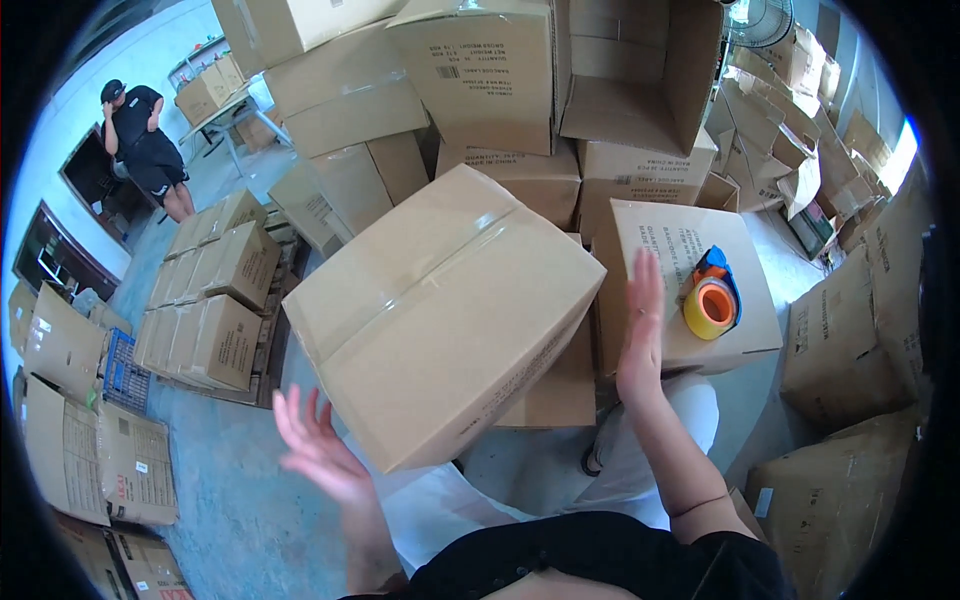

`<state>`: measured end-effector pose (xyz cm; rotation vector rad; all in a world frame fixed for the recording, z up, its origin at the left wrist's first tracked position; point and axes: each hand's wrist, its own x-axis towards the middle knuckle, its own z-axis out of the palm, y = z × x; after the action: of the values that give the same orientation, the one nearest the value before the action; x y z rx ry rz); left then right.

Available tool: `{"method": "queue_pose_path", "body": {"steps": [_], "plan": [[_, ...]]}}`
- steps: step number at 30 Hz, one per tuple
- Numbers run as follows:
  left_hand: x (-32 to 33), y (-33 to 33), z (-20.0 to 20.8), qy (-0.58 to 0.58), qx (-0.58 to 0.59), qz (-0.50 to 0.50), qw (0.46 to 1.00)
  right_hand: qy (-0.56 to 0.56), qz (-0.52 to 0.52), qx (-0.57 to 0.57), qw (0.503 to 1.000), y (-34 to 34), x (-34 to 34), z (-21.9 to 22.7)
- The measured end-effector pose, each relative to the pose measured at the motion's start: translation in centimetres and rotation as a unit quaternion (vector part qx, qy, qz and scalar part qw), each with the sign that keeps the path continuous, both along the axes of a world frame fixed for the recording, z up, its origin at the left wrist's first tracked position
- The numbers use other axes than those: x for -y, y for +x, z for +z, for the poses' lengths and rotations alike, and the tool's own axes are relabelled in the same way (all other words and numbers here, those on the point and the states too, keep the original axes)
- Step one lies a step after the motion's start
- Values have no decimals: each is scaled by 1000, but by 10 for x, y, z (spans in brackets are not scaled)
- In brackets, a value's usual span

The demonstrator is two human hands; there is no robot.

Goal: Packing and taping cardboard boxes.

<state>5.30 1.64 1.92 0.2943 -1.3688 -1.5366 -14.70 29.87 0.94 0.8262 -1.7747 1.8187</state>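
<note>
A large taped cardboard box (440, 310) sits tilted in front of me, its corner pointing toward my lap. My left hand (318, 445) is beside its lower left edge, fingers spread and holding nothing. To the right of the box, my right hand (642, 335) is raised with its fingers stretched out flat, apart from the box's right corner. Just past that hand, a tape dispenser (712, 298) with a blue and orange body and a yellow roll lies on another closed box (735, 235). What supports the tilted box is mostly hidden beneath it.
Stacked cartons (480, 90) rise at the far side, with an open box (640, 70) on top. Smaller boxes (215, 290) lie on a pallet at left. A person (140, 140) in black stands at the far left. More cartons (850, 340) are on the right.
</note>
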Motion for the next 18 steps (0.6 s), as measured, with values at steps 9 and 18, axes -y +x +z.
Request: {"method": "queue_pose_path", "body": {"steps": [9, 18], "plan": [[-33, 18, -70, 85, 32, 4, 996, 20, -13, 73, 997, 80, -11, -32], [20, -100, 44, -88, 162, 22, 983, 262, 290, -97, 915, 115, -44, 18]]}}
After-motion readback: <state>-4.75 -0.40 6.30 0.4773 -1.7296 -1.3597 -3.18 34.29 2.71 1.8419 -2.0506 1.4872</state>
